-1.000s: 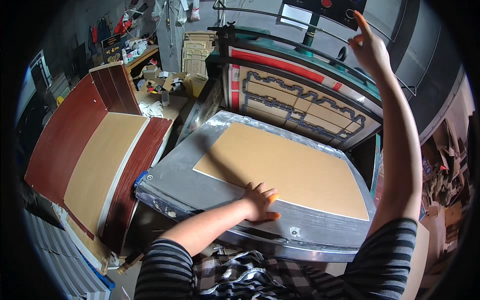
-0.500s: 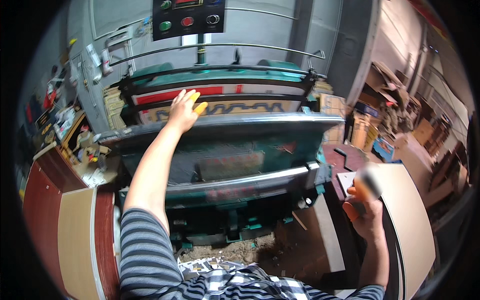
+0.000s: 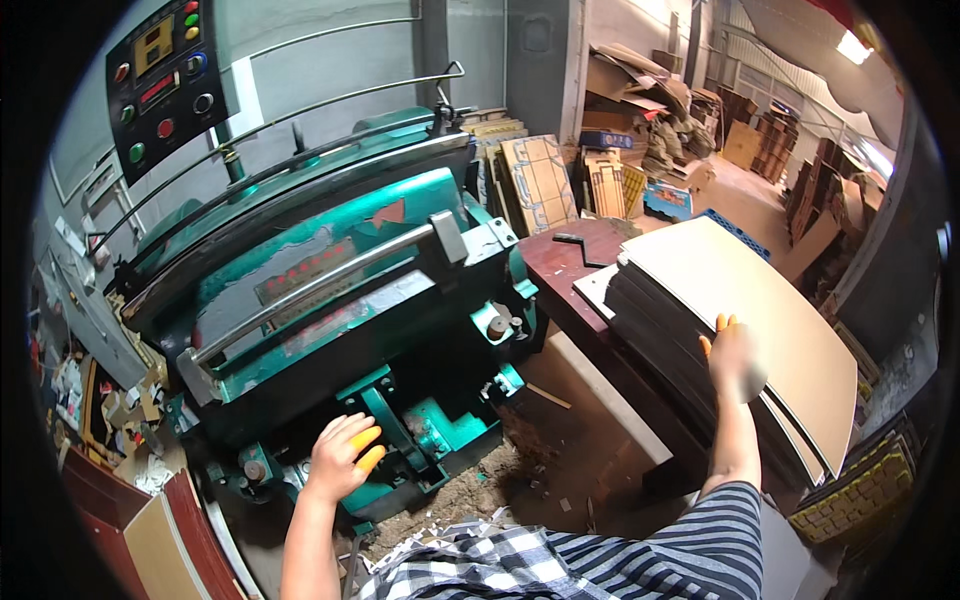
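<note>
My left hand [image 3: 343, 455] hangs in the air in front of a green press [image 3: 400, 290], its fingers apart and nothing in them. Orange covers sit on its thumb and one finger. Over the stacked tan cardboard sheets [image 3: 745, 270] on my right, my right hand [image 3: 735, 365] reaches out with its orange-tipped fingers apart. A blur hides part of that hand, and whether it touches the top sheet is unclear. The press's front plate stands up close against its back frame. A metal bar [image 3: 330, 290] runs across the front.
A control panel [image 3: 165, 85] with coloured buttons is at the upper left. The sheets lie on a dark red table [image 3: 565, 255], with a black bent bar [image 3: 580, 248] near its far corner. Cardboard scraps [image 3: 640, 85] pile up behind. Red and tan boards [image 3: 170, 545] stand at lower left.
The view has turned to the right. My left hand has come back down from the press opening. The press plate has swung up, covering the red strip inside. My right hand is now over the stack.
</note>
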### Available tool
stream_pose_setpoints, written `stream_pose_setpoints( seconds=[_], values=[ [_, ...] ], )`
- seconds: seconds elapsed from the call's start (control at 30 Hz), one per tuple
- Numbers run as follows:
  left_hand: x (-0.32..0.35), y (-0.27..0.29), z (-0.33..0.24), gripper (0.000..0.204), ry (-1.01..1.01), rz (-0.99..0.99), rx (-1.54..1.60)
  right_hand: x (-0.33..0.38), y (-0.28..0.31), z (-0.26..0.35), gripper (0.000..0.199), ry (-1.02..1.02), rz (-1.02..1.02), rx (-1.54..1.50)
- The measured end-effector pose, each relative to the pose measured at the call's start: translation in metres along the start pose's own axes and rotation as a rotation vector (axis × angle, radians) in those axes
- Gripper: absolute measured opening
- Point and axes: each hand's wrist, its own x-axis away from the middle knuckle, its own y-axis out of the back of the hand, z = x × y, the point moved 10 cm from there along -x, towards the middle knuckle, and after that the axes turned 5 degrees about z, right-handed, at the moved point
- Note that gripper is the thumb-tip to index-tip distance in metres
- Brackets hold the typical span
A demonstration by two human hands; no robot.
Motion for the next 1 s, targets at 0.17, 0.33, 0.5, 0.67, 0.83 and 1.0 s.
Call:
stream_pose_setpoints(
  seconds=[0.17, 0.33, 0.5, 0.67, 0.83, 1.0],
  values=[
    [0.038, 0.021, 0.012, 0.030, 0.222, -0.121, 0.111, -0.002, 0.001, 0.000, 0.072, -0.018, 0.025, 0.023],
    [0.051, 0.051, -0.002, 0.027, 0.283, -0.164, 0.130, -0.018, 0.028, 0.021, 0.079, -0.051, 0.185, -0.086],
    [0.025, 0.104, -0.023, 0.026, 0.194, -0.237, 0.027, -0.040, 0.110, 0.086, 0.073, 0.064, -0.080, -0.317],
    [0.017, 0.154, -0.061, 0.024, 0.061, -0.363, -0.083, 0.017, 0.248, 0.193, 0.054, 0.557, -0.658, -0.736],
    [0.051, 0.178, -0.088, 0.025, 0.058, -0.524, -0.215, 0.083, 0.317, 0.277, 0.051, 0.869, -0.611, -1.005],
    [0.082, 0.158, -0.032, 0.035, 0.354, -0.441, -0.339, 0.115, 0.230, 0.396, 0.057, 1.130, -0.318, -0.807]
  ],
)
